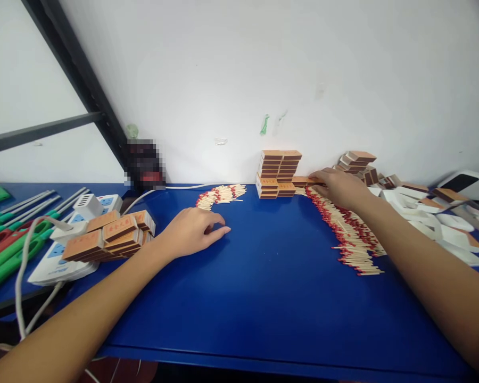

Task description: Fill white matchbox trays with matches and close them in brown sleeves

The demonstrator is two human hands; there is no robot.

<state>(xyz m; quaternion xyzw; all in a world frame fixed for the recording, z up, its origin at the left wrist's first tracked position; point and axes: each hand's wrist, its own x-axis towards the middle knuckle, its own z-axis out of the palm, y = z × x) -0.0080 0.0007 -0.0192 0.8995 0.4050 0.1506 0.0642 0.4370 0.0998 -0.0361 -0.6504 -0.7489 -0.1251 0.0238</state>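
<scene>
My left hand [195, 231] hovers over or rests on the blue table, thumb and forefinger apart with nothing between them. Just beyond it lies a small heap of red-tipped matches [223, 194]. At the back, my right hand [341, 187] has thumb and fingers on either side of a matchbox [314, 181], which it partly hides. That box is beside another matchbox [299, 181] lying at the foot of a neat stack of matchboxes [278, 173]. A long band of loose matches [357, 242] runs under and in front of my right wrist.
Matchboxes [120, 234] are piled near a white power strip [59, 263] with cables on the left. Green-handled tools [16, 247] lie farther left. At right are heaped matchboxes [355, 161] and white trays [419, 213]. A white wall [207, 80] closes off the back.
</scene>
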